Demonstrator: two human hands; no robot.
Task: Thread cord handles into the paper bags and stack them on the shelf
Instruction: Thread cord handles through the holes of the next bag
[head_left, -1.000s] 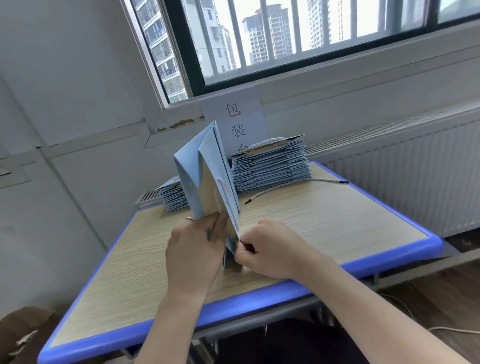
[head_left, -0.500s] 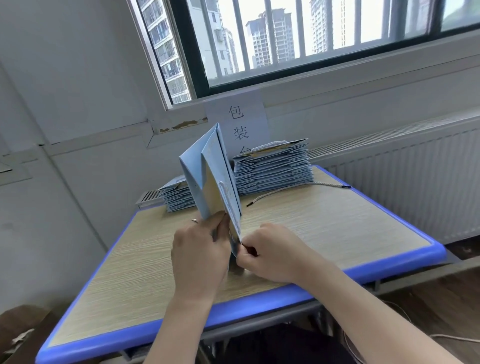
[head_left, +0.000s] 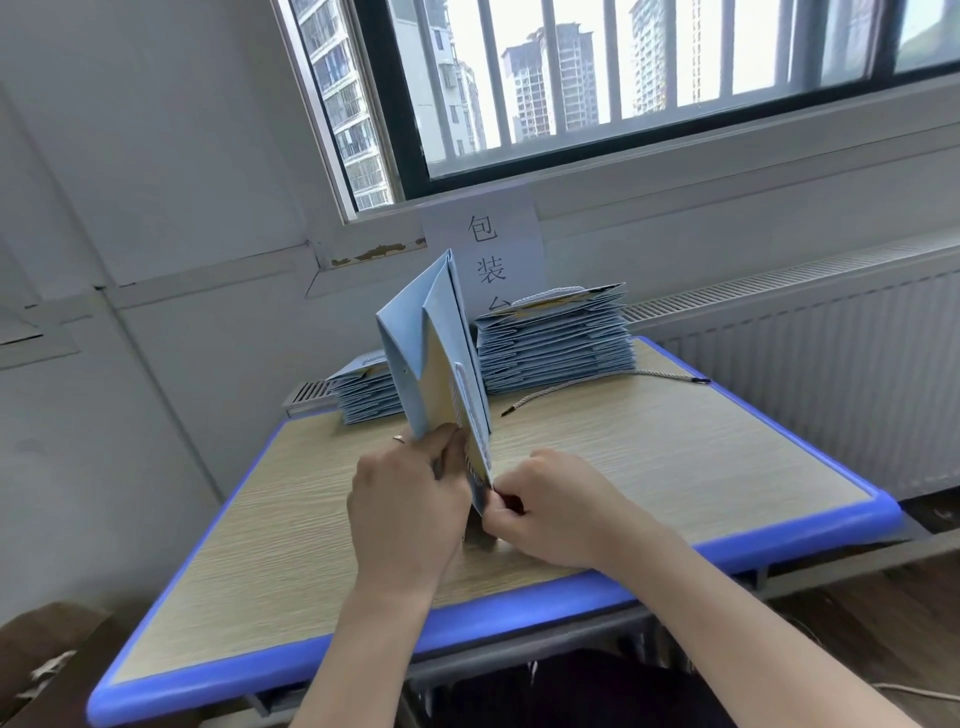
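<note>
A folded light-blue paper bag (head_left: 415, 338) stands upright at the middle of the table, its top edge down between my hands. My left hand (head_left: 405, 499) grips the bag's near edge from the left, thumb on its inner face. My right hand (head_left: 550, 504) pinches the bag's lower right edge, where a white cord handle (head_left: 460, 395) runs down the inner face; what its fingertips hold there is hidden. A loose cord (head_left: 597, 387) with dark tips lies on the table behind the bag.
A tall stack of flat blue bags (head_left: 556, 343) sits at the table's back right, a lower stack (head_left: 369, 395) at the back left. The wooden table (head_left: 701, 467) has a blue rim. A radiator (head_left: 831, 364) stands to the right, a brown box (head_left: 47, 660) on the floor left.
The hands and bag keep the same hold and pose; only the view has shifted slightly.
</note>
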